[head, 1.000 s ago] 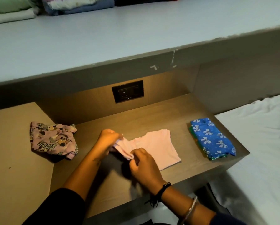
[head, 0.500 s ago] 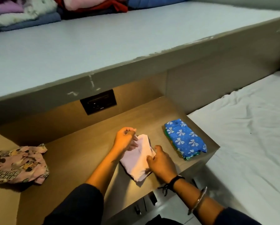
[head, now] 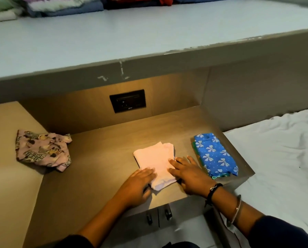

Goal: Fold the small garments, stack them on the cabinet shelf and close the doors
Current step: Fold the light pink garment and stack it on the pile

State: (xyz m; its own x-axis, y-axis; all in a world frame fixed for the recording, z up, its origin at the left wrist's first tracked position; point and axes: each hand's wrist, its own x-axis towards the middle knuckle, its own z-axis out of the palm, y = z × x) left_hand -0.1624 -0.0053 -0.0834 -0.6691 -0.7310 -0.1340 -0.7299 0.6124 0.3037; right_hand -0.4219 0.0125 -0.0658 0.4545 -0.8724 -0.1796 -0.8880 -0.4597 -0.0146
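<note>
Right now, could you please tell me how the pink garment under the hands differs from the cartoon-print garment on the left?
The pink garment is folded into a flat, neat rectangle; the cartoon-print garment lies crumpled and unfolded.
The pink garment is plain; the cartoon-print garment is covered in characters and lettering.
The left hand and right hand press flat on the pink garment; nothing touches the cartoon-print one.
Both are small and rest on the brown surface.

A single head-worn view looks forward and steeply down onto a wooden surface (head: 99,169) — close, within arm's reach, with both forearms entering from the bottom edge. It faces a back panel with a dark socket plate (head: 127,101), a pale shelf (head: 131,36) rising above it; a white bedsheet (head: 278,149) fills the right side.
</note>
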